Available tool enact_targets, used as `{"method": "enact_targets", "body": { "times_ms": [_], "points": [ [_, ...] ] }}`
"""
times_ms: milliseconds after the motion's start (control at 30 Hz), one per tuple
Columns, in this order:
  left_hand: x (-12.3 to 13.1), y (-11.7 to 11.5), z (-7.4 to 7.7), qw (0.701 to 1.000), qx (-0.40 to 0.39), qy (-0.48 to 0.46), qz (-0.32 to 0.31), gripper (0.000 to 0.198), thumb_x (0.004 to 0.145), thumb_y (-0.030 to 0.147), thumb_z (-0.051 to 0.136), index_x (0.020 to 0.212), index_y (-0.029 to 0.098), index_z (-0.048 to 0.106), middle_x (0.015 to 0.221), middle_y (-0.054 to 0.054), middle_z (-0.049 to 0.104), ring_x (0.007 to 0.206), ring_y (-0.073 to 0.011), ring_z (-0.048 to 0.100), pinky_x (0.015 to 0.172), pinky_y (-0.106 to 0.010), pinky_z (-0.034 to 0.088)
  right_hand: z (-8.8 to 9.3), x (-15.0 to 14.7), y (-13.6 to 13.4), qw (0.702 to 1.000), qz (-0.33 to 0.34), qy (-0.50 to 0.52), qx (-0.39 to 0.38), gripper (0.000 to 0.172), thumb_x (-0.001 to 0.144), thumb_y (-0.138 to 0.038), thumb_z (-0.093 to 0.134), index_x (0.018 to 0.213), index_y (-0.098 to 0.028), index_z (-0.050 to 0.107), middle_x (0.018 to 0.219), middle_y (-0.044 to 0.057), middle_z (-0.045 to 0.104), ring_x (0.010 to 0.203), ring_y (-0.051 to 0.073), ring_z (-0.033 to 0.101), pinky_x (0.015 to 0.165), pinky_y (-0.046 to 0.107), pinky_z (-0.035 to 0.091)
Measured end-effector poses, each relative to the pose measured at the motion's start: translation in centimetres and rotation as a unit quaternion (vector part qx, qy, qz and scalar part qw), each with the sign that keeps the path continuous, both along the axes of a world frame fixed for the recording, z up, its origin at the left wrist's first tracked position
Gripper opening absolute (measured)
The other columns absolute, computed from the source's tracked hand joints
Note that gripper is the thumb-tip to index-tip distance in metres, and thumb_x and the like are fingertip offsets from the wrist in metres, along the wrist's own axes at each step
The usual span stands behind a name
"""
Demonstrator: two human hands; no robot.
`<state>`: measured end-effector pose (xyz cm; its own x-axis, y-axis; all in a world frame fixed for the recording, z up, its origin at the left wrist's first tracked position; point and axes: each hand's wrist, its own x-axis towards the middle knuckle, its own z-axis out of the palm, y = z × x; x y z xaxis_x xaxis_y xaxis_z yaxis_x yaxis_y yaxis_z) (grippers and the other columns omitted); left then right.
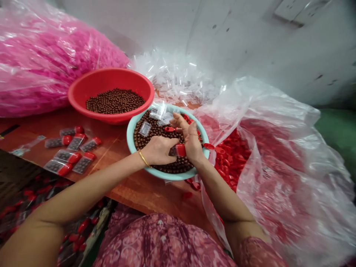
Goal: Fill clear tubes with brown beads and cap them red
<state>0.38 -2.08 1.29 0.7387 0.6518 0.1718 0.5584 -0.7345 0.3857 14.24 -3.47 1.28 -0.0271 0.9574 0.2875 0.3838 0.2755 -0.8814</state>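
Note:
A teal bowl (130, 138) of brown beads sits on the wooden table in front of me, with a few clear tubes (145, 128) and red caps (169, 129) lying on the beads. My left hand (158, 150) is closed around a bead-filled tube over the bowl. My right hand (190, 138) presses on the red cap (180, 150) at the tube's end, its fingers curled.
Behind the teal bowl stands a red basin (109, 79) of brown beads. Several filled, capped tubes (71, 152) lie at the left. A clear bag of red caps (250, 155) lies at the right, a pink bag (41, 55) at back left, and loose clear tubes (172, 74) behind.

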Motion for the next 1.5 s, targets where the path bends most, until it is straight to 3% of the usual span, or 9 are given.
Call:
{"method": "enact_targets", "body": {
  "times_ms": [100, 200, 300, 467, 633, 900, 1133, 1367, 1500],
  "points": [
    [-2.4, -0.7, 1.3, 0.993, 0.001, -0.074, 0.088, 0.014, 0.071, 0.030, 0.057, 0.074, 0.017, 0.060, 0.065, -0.001, 0.064, 0.061, -0.0138, 0.059, 0.061, -0.023, 0.042, 1.3, 3.3, -1.1, 0.991, -0.071, -0.101, 0.056, 0.054, 0.092, -0.052, 0.024, 0.113, -0.021, 0.062, 0.113, 0.008, 0.064, 0.105, 0.021, 0.058, 0.094, 0.041, 0.045],
    [-7.8, -1.5, 2.3, 0.965, -0.013, -0.109, 0.240, 0.020, 0.076, 0.038, 0.055, 0.078, 0.019, 0.059, 0.064, 0.003, 0.063, 0.057, -0.0106, 0.055, 0.060, -0.021, 0.040, 2.0, 8.2, -3.5, 0.926, -0.166, -0.332, 0.073, 0.034, 0.078, -0.041, 0.056, 0.102, -0.019, 0.067, 0.103, 0.011, 0.064, 0.101, 0.027, 0.058, 0.091, 0.044, 0.044],
    [-14.4, -1.9, 1.9, 0.919, 0.008, 0.050, 0.391, 0.023, 0.077, 0.045, 0.055, 0.085, 0.023, 0.058, 0.059, 0.006, 0.058, 0.056, -0.0121, 0.052, 0.056, -0.020, 0.033, 1.7, 11.9, -5.8, 0.849, -0.214, -0.483, 0.005, 0.036, 0.076, -0.032, 0.055, 0.106, -0.016, 0.067, 0.094, 0.012, 0.063, 0.087, 0.026, 0.060, 0.074, 0.039, 0.048],
    [-19.6, -1.3, 0.7, 0.907, 0.064, 0.231, 0.347, 0.026, 0.084, 0.044, 0.047, 0.091, 0.020, 0.055, 0.086, -0.004, 0.065, 0.081, -0.0189, 0.058, 0.067, -0.024, 0.041, 1.0, 11.6, -6.1, 0.766, -0.184, -0.609, -0.093, 0.028, 0.080, -0.026, 0.050, 0.099, -0.020, 0.070, 0.087, 0.009, 0.065, 0.079, 0.024, 0.062, 0.050, 0.028, 0.033],
    [-14.5, -0.5, 2.2, 0.951, 0.183, 0.112, 0.224, 0.028, 0.087, 0.030, 0.044, 0.102, 0.013, 0.061, 0.108, -0.012, 0.064, 0.101, -0.0226, 0.057, 0.089, -0.033, 0.044, 1.6, 9.3, -5.1, 0.730, -0.203, -0.640, -0.128, 0.023, 0.082, -0.023, 0.049, 0.087, -0.017, 0.069, 0.082, 0.009, 0.070, 0.069, 0.020, 0.063, 0.047, 0.025, 0.019],
    [-4.4, 3.2, 2.1, 0.945, 0.063, 0.230, 0.224, 0.042, 0.087, 0.041, 0.046, 0.098, 0.006, 0.067, 0.095, -0.019, 0.067, 0.097, -0.0317, 0.062, 0.073, -0.035, 0.047, 0.6, 7.4, -5.3, 0.766, -0.183, -0.611, 0.080, 0.028, 0.083, -0.026, 0.044, 0.088, -0.018, 0.070, 0.060, 0.005, 0.068, 0.049, 0.013, 0.055, 0.049, 0.025, 0.021],
    [-2.4, 5.4, 1.0, 0.945, 0.014, 0.245, 0.216, 0.038, 0.082, 0.036, 0.052, 0.103, 0.008, 0.066, 0.100, -0.018, 0.067, 0.098, -0.0308, 0.063, 0.074, -0.034, 0.046, -0.7, 5.7, -4.9, 0.789, -0.033, -0.614, -0.010, 0.028, 0.085, -0.023, 0.043, 0.099, -0.023, 0.067, 0.079, 0.003, 0.075, 0.060, 0.015, 0.063, 0.052, 0.026, 0.023],
    [-1.5, 2.4, 2.6, 0.941, 0.130, 0.305, 0.067, 0.027, 0.085, 0.011, 0.041, 0.084, 0.006, 0.068, 0.094, -0.020, 0.066, 0.096, -0.0309, 0.060, 0.075, -0.039, 0.043, -1.0, 4.2, -4.2, 0.799, -0.126, -0.583, -0.075, 0.039, 0.088, -0.052, 0.042, 0.086, -0.021, 0.066, 0.068, 0.006, 0.072, 0.064, 0.020, 0.065, 0.053, 0.027, 0.022],
    [0.5, 1.7, 1.7, 0.942, 0.049, 0.331, -0.015, 0.030, 0.085, 0.006, 0.039, 0.089, 0.007, 0.068, 0.090, -0.020, 0.068, 0.088, -0.0264, 0.065, 0.067, -0.033, 0.044, -1.6, 4.1, -4.0, 0.806, -0.160, -0.562, -0.092, 0.027, 0.085, -0.042, 0.050, 0.085, -0.019, 0.064, 0.066, 0.006, 0.070, 0.062, 0.020, 0.064, 0.053, 0.027, 0.024]
  ]
}}
